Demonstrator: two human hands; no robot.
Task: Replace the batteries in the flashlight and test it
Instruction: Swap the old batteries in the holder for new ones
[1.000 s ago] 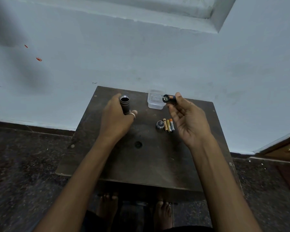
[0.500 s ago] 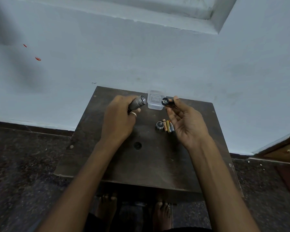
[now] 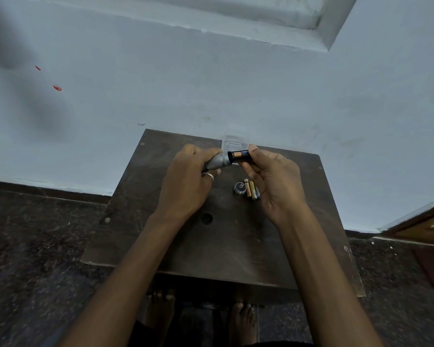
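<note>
My left hand (image 3: 186,181) grips the grey flashlight body (image 3: 218,162), held sideways with its open end facing right. A black battery holder with orange-labelled batteries (image 3: 239,156) is pinched in my right hand (image 3: 271,179), and its left end sits at the mouth of the flashlight. The round black end cap (image 3: 240,188) lies on the dark wooden table (image 3: 211,241). Beside the cap lie three loose small batteries (image 3: 252,189), partly hidden by my right hand.
A clear plastic box (image 3: 232,144) stands at the table's far edge, behind my hands. The table backs onto a pale wall. A dark speckled floor surrounds it, and bare feet show under the near edge. A wooden door edge is at the right.
My left hand tilted the flashlight from upright to sideways, open end to the right. My right hand brought the battery holder left until it met the flashlight's open end.
</note>
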